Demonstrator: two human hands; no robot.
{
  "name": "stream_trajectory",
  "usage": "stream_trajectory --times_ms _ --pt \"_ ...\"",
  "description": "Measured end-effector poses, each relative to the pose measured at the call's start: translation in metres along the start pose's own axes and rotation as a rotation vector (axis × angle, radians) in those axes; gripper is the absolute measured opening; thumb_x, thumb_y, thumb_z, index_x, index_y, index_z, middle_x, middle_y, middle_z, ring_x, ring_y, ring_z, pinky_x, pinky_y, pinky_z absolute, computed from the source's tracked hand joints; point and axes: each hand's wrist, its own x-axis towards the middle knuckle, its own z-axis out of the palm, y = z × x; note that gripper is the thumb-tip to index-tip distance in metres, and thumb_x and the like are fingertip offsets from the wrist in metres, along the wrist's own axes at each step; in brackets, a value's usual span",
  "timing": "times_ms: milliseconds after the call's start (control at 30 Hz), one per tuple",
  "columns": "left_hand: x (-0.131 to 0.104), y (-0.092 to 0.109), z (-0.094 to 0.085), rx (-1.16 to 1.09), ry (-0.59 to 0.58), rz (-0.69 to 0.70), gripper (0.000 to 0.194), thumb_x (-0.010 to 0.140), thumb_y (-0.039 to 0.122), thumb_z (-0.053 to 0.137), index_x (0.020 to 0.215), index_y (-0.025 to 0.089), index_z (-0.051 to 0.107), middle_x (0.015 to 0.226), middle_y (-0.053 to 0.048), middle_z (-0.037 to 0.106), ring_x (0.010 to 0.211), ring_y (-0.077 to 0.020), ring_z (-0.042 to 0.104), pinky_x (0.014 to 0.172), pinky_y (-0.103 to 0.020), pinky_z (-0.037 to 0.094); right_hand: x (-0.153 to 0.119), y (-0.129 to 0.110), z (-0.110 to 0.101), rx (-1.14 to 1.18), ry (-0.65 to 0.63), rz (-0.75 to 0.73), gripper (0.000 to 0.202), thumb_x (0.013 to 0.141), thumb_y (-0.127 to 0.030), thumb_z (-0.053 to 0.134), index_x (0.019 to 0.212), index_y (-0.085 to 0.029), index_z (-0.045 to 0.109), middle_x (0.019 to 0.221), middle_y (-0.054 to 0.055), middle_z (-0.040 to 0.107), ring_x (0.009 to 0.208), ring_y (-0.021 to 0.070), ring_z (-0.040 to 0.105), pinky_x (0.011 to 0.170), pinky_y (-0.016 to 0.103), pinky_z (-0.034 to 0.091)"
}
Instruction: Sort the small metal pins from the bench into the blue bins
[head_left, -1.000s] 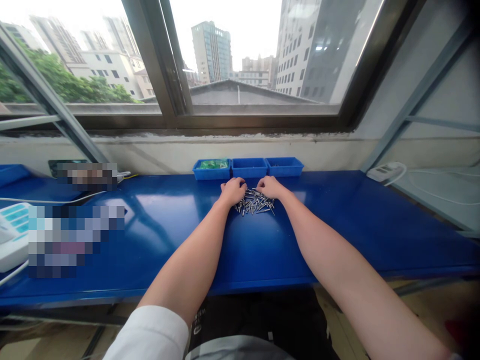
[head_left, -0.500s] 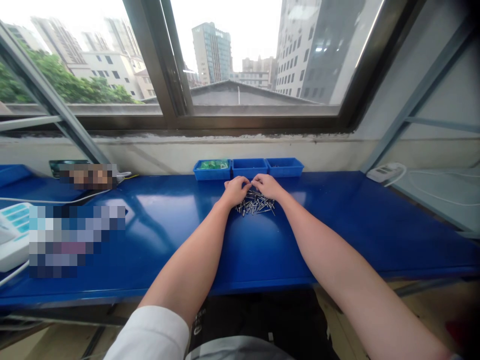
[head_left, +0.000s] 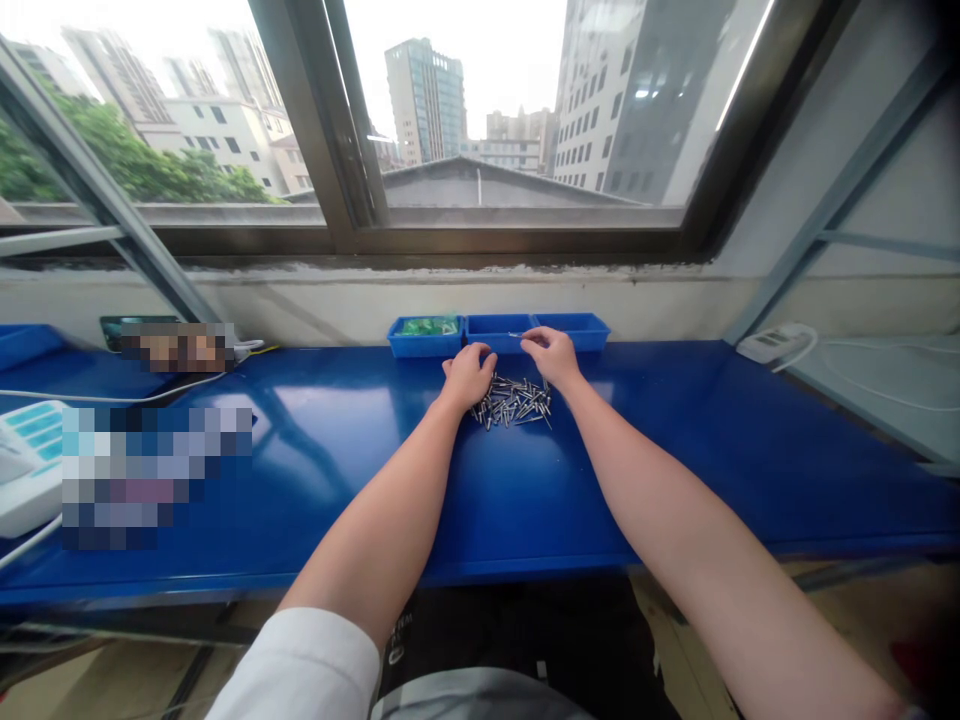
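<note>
A pile of slim silvery metal pins, possibly rivets [head_left: 517,402], lies on the blue table between my hands. My right hand [head_left: 553,355] is raised above the pile's far right side, in front of the bins. Thumb and fingers pinch one slim metal pin [head_left: 515,335], which points left towards the middle blue bin [head_left: 495,330]. At the pile's left edge is my left hand [head_left: 469,374], its fingers curled together. Whatever those fingers hold, if anything, is hidden.
Beside the middle bin stand a left blue bin [head_left: 425,348] with green packets and a right blue bin [head_left: 589,332]. A white device [head_left: 772,342] with a cable sits at the back right. A white and turquoise object [head_left: 30,450] and cables lie on the left.
My right hand has parted from my left and moved up and right, carrying a slim metal pin towards the bins. My left hand has stayed almost in place by the pile.
</note>
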Motion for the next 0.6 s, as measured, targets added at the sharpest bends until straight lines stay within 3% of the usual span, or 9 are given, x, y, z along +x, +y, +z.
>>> stream_trajectory --times_ms 200,333,433,533,600 --pt "0.001 -0.003 0.002 0.061 -0.049 -0.064 0.028 0.091 0.038 0.041 0.111 0.025 0.055 0.120 -0.007 0.062 0.114 -0.0243 0.053 0.098 -0.043 0.034 0.007 0.003 -0.011 -0.360 0.032 0.138 0.052 0.070 -0.029 0.059 0.121 -0.019 0.061 0.122 0.006 0.062 0.118 0.0319 0.044 0.101 0.047 0.036" --pt "0.001 -0.004 0.002 0.071 -0.095 -0.063 0.029 0.090 0.038 0.041 0.112 0.024 0.055 0.122 -0.008 0.061 0.115 -0.0259 0.053 0.099 -0.044 0.033 0.009 0.010 -0.014 -0.417 -0.081 0.254 0.077 0.068 -0.034 0.064 0.140 -0.025 0.040 0.149 0.005 0.036 0.128 0.0387 0.031 0.102 0.055 0.031" --pt "0.001 -0.004 0.002 0.069 -0.116 -0.061 0.030 0.089 0.039 0.043 0.111 0.024 0.056 0.121 -0.009 0.061 0.115 -0.0277 0.052 0.099 -0.047 0.033 0.009 0.018 -0.014 -0.403 -0.131 0.255 0.082 0.066 -0.033 0.066 0.142 -0.026 0.037 0.154 0.004 0.024 0.130 0.0404 0.028 0.102 0.056 0.031" --pt "0.001 -0.004 0.001 0.075 -0.132 -0.067 0.030 0.088 0.039 0.044 0.110 0.023 0.057 0.121 -0.010 0.060 0.115 -0.0289 0.052 0.098 -0.048 0.033 0.008 0.022 -0.012 -0.385 -0.059 0.187 0.077 0.067 -0.029 0.065 0.139 -0.022 0.041 0.151 0.008 0.029 0.129 0.0376 0.031 0.101 0.052 0.033" --pt "0.001 -0.003 0.000 0.078 -0.142 -0.061 0.030 0.087 0.039 0.045 0.109 0.023 0.058 0.121 -0.011 0.060 0.115 -0.0291 0.052 0.098 -0.048 0.033 0.007 0.021 -0.012 -0.387 0.031 0.116 0.065 0.068 -0.024 0.061 0.132 -0.017 0.048 0.142 0.012 0.042 0.125 0.0337 0.038 0.102 0.048 0.034"
